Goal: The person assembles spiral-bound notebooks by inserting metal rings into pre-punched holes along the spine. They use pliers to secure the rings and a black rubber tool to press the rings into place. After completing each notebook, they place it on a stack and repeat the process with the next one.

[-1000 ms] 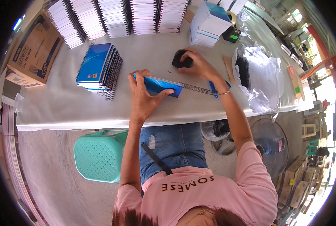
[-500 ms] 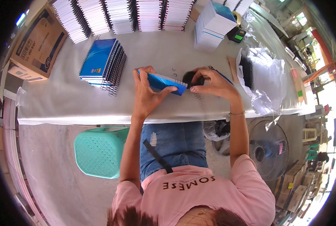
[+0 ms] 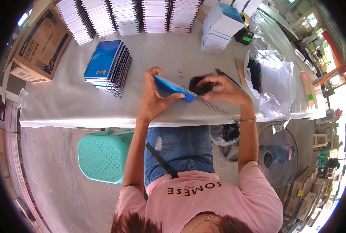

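My left hand (image 3: 155, 95) is closed round a blue-covered notebook (image 3: 175, 89), thumb on the near side and fingers at its far end. The notebook is held on edge, its row of holes facing up and right. A dark wire spiral coil (image 3: 219, 110) runs through the notebook's right end and trails toward my right wrist. My right hand (image 3: 223, 89) has its fingers and thumb curled round a black round object (image 3: 198, 83), held against the coil at the notebook's end. That object is blurred, and its kind is unclear.
Blue spiral notebooks (image 3: 105, 64) are stacked at left, beside a cardboard box (image 3: 41, 46). Tall notebook stacks (image 3: 155, 15) line the back. A tape dispenser (image 3: 243, 35) stands back right. Black coils (image 3: 254, 73) lie on crumpled wrapping (image 3: 275, 83). A blue-handled tool (image 3: 231, 79) lies behind my right hand.
The coil now reaches out clearly past the notebook toward my right wrist. My right hand and the black object have shifted slightly nearer; the notebook has moved a little right and nearer.
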`<state>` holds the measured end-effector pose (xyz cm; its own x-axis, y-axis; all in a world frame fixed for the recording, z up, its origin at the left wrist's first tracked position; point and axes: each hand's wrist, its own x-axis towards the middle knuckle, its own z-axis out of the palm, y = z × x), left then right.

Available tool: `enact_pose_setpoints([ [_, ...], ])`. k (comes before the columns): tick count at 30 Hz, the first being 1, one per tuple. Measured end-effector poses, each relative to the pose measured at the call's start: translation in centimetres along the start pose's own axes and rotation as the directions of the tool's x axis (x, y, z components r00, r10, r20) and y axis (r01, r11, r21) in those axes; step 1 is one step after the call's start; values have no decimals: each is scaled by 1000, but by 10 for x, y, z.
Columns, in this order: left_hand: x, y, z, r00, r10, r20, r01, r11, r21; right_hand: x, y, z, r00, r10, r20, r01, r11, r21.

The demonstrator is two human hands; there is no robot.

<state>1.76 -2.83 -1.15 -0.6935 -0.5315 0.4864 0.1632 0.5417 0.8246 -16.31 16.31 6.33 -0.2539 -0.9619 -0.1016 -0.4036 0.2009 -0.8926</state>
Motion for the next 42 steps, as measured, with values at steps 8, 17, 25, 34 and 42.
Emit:
enact_pose_setpoints([
  [8, -3, 0, -1, 999, -49, 0, 48, 995, -90, 3, -9, 6, 995, -36, -93, 37, 999, 5],
  [17, 3, 5, -5, 991, -106, 86, 116, 986, -119, -1, -1, 0, 982, -183, -42, 186, 920, 346],
  [25, -3, -1, -5, 978, -138, 156, 168, 965, -200, 7, -12, 18, 965, -148, -218, 49, 914, -403],
  [34, 4, -1, -9, 973, -130, 189, 175, 953, -247, 16, -28, 23, 960, -52, -274, 14, 991, -137],
  [42, -1, 1, -10, 977, -129, 172, 168, 957, -235, 14, -31, 32, 974, -27, -223, 18, 999, -42],
])
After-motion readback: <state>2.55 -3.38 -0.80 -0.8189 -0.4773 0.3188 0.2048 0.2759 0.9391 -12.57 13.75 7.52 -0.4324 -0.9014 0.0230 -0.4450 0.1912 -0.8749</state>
